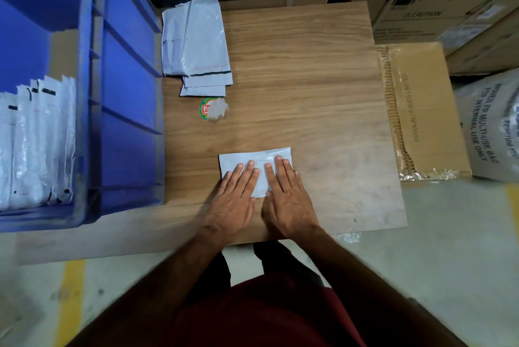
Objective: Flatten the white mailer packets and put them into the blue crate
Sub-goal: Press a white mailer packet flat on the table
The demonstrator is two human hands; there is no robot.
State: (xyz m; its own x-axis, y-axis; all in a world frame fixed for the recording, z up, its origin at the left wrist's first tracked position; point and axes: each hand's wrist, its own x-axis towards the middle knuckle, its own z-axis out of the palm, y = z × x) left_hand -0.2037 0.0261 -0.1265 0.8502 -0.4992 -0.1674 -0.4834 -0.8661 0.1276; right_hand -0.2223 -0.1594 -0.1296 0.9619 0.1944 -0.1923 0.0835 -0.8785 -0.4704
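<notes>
Two flat hands, our left hand [235, 200] and right hand [286, 200], press a white mailer packet [254, 160], fingers spread, hiding its near edge.

Tabletop [295, 66] in brown wood grain; crate [126, 94] blue; mailer packets [202, 46] white with black strips and thin red lines; round sticker [205, 109] green, red and white; cardboard boxes [421, 110] tan with black lettering; floor [449, 234] grey with yellow line.

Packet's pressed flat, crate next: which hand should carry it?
Left, probably. The crate stands on the left, and the left hand already rests flat on the packet, nearer than the right hand.
</notes>
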